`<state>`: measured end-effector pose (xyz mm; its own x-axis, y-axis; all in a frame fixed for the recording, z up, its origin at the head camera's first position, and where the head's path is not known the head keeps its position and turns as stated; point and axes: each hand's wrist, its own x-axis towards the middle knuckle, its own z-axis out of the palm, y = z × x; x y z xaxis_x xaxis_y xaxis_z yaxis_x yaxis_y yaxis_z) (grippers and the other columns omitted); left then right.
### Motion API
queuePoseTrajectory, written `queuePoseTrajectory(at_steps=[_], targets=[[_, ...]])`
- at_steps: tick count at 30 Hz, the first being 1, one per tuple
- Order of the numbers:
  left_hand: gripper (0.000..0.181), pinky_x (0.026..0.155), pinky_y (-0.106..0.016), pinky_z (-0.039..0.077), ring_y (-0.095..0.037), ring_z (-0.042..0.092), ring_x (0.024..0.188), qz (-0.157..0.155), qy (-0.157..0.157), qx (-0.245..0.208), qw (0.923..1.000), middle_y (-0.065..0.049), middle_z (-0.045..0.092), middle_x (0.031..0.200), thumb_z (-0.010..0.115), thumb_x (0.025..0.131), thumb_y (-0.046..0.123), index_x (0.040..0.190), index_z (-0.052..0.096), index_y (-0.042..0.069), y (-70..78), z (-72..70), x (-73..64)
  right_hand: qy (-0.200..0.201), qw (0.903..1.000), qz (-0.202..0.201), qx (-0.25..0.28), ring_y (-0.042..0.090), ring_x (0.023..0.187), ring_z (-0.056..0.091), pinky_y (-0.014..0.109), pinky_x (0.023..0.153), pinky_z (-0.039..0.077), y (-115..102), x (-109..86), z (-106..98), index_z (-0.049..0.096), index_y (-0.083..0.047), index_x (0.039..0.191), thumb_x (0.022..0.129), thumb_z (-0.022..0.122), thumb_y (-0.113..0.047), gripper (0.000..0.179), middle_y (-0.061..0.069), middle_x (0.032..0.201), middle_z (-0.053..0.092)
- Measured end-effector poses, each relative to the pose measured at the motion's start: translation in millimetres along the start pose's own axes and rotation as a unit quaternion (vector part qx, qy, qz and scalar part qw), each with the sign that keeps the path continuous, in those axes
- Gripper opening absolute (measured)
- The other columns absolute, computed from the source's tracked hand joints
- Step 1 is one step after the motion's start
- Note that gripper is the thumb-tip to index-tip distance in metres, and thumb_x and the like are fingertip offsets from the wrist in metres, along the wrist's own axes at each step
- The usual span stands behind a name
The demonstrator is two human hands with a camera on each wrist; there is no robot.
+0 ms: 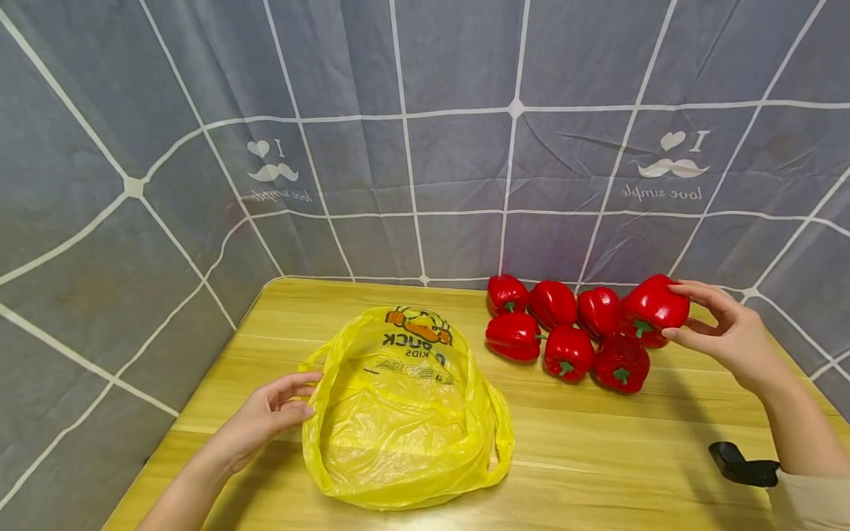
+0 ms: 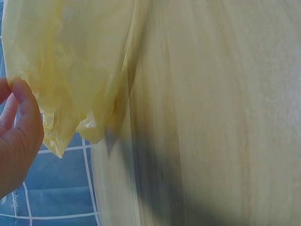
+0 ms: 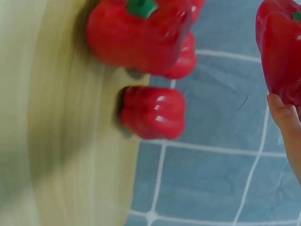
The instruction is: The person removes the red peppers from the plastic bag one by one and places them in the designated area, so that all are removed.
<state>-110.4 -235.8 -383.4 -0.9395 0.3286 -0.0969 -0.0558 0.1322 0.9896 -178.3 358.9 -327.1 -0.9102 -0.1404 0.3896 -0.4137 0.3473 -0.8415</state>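
A yellow plastic bag (image 1: 392, 487) lies with its mouth spread wide on the wooden table, printing showing on its inner back side. My left hand (image 1: 265, 413) pinches the bag's left rim between thumb and fingers; the left wrist view shows the thin film (image 2: 70, 61) hanging from the fingertips. At the right, my right hand (image 1: 730, 335) grips a red bell pepper (image 1: 656, 304) with a green stem, thumb on its near side. In the right wrist view that bell pepper (image 3: 282, 56) is raised off the table. Several more red peppers (image 1: 569, 352) sit grouped beside and below it.
The wooden table (image 1: 571, 457) ends at the back against a grey curtain (image 1: 458, 162) with white grid lines. More of this curtain runs along the left and right sides. A black strap (image 1: 742, 464) sticks out from the right wrist above a pale sleeve.
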Motion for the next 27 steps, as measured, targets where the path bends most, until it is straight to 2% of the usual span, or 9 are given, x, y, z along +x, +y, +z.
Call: queuePoseTrajectory(at_steps=[4, 8, 10, 13, 16, 21, 27], targets=[[0.044, 0.079, -0.025, 0.050, -0.012, 0.055, 0.092, 0.001, 0.003, 0.001, 1.0000, -0.008, 0.050, 0.112, 0.060, 0.089, 0.006, 0.131, 0.049, 0.006, -1.2, -0.6, -0.7, 0.005, 0.9989, 0.023, -0.041, -0.006, 0.099, 0.053, 0.008, 0.074, 0.046, 8, -6.6, -8, 0.050, -0.006, 0.130, 0.080, 0.061, 0.015, 0.055, -0.011, 0.123, 0.048], [0.043, 0.077, -0.023, 0.050, -0.011, 0.056, 0.090, 0.009, 0.009, 0.004, 0.9999, -0.008, 0.049, 0.111, 0.059, 0.089, 0.004, 0.131, 0.049, 0.007, -2.6, -2.4, -1.6, -0.006, 0.9973, 0.052, -0.052, -0.009, 0.092, 0.056, 0.009, 0.070, 0.048, 18, -13.1, -14, 0.048, -0.010, 0.134, 0.083, 0.062, 0.010, 0.057, -0.016, 0.122, 0.045], [0.042, 0.077, -0.023, 0.050, -0.011, 0.056, 0.090, 0.014, 0.008, 0.005, 0.9999, -0.007, 0.049, 0.111, 0.058, 0.090, 0.003, 0.131, 0.050, 0.008, -3.1, -3.1, -1.8, -0.012, 0.9967, 0.060, -0.054, -0.011, 0.094, 0.053, 0.010, 0.069, 0.048, 24, -16.6, -16, 0.047, -0.012, 0.135, 0.084, 0.061, 0.009, 0.057, -0.017, 0.122, 0.043], [0.042, 0.077, -0.023, 0.050, -0.011, 0.056, 0.090, 0.019, 0.006, 0.006, 0.9998, -0.007, 0.050, 0.110, 0.058, 0.090, 0.003, 0.131, 0.050, 0.009, -2.9, -3.6, -1.8, -0.010, 0.9979, 0.057, -0.028, -0.009, 0.101, 0.046, 0.010, 0.070, 0.048, 31, -21.7, -18, 0.048, -0.008, 0.134, 0.084, 0.059, 0.012, 0.055, -0.014, 0.123, 0.042], [0.044, 0.077, -0.023, 0.050, -0.011, 0.056, 0.090, 0.012, 0.012, 0.014, 0.9998, -0.007, 0.050, 0.110, 0.058, 0.090, 0.004, 0.132, 0.047, 0.002, -1.7, -2.8, -1.5, -0.003, 0.9982, 0.060, 0.004, -0.005, 0.108, 0.041, 0.009, 0.072, 0.047, 39, -26.3, -21, 0.048, -0.007, 0.133, 0.084, 0.058, 0.014, 0.054, -0.013, 0.124, 0.043], [0.051, 0.078, -0.024, 0.050, -0.012, 0.055, 0.091, -0.004, 0.021, 0.028, 0.9994, -0.009, 0.049, 0.111, 0.061, 0.089, 0.007, 0.134, 0.041, -0.006, 0.8, -0.4, -0.7, 0.008, 0.9950, 0.089, -0.043, -0.011, 0.109, 0.035, 0.004, 0.072, 0.040, 52, -36.4, -31, 0.045, -0.017, 0.138, 0.087, 0.059, 0.005, 0.056, -0.023, 0.124, 0.041], [0.051, 0.077, -0.024, 0.050, -0.012, 0.056, 0.090, 0.007, 0.016, 0.028, 0.9995, -0.008, 0.051, 0.111, 0.061, 0.088, 0.007, 0.133, 0.041, -0.006, 2.6, -0.2, -0.5, -0.015, 0.9937, 0.094, -0.060, -0.012, 0.107, 0.034, 0.004, 0.072, 0.039, 70, -47.1, -41, 0.044, -0.015, 0.139, 0.089, 0.057, 0.006, 0.056, -0.026, 0.122, 0.041]])
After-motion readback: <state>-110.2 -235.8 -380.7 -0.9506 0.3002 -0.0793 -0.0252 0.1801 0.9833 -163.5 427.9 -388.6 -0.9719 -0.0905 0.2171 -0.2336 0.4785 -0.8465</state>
